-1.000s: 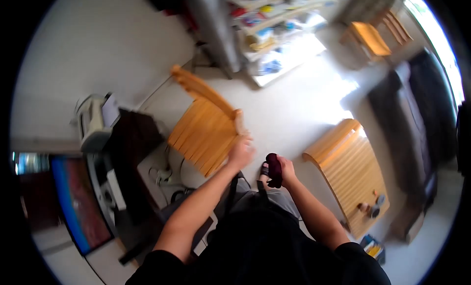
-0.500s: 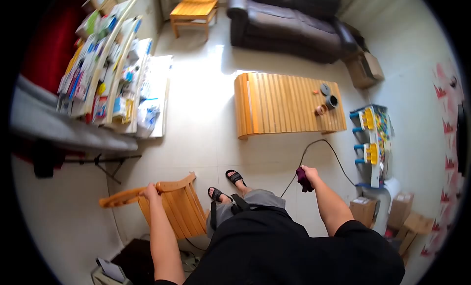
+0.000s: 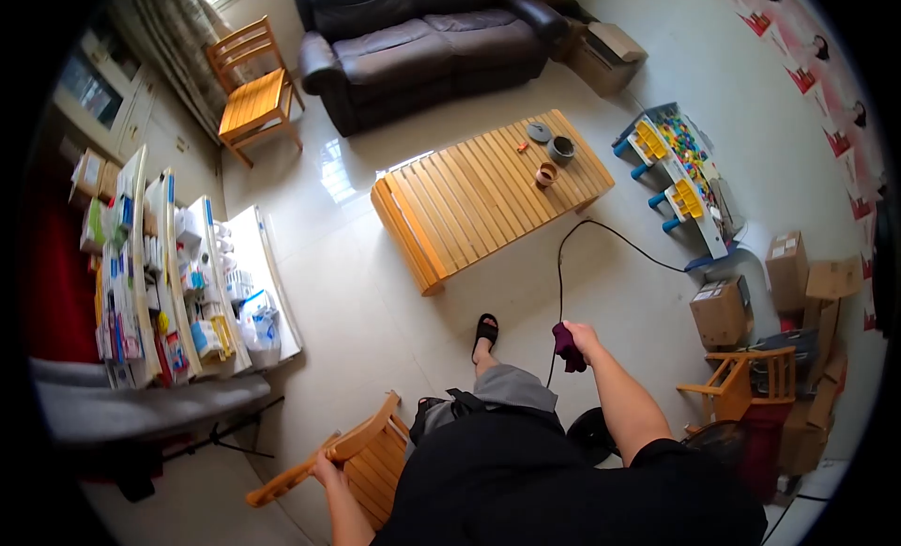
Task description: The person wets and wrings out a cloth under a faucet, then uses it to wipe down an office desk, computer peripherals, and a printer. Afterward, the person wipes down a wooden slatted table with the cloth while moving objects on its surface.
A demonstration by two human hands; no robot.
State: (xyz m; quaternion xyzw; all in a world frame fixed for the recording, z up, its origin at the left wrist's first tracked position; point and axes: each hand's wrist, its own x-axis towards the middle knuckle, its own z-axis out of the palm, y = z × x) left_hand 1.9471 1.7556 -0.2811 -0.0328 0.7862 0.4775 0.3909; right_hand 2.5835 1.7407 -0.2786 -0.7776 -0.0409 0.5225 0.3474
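Observation:
My right hand (image 3: 584,339) is closed around a dark purple cloth (image 3: 568,349), which hangs crumpled in front of my body. With my left hand (image 3: 327,473) I grip the top rail of a wooden chair (image 3: 371,466) at the lower left, the fingers wrapped on the wood. Part of the chair lies hidden behind my forearm and black shirt. A black cable (image 3: 561,274) runs along the floor past the cloth.
A slatted wooden table (image 3: 488,194) holds a dark pot, a lid and a cup. Beyond it stand a brown sofa (image 3: 422,53) and a chair (image 3: 255,100). Shelves (image 3: 202,283) are left; a toy-brick table (image 3: 690,180), boxes (image 3: 721,311) and a small chair (image 3: 741,386) are right.
The view has turned to the right, and one foot is now further forward. The left hand and its chair appear lower in view. Both hands keep their hold.

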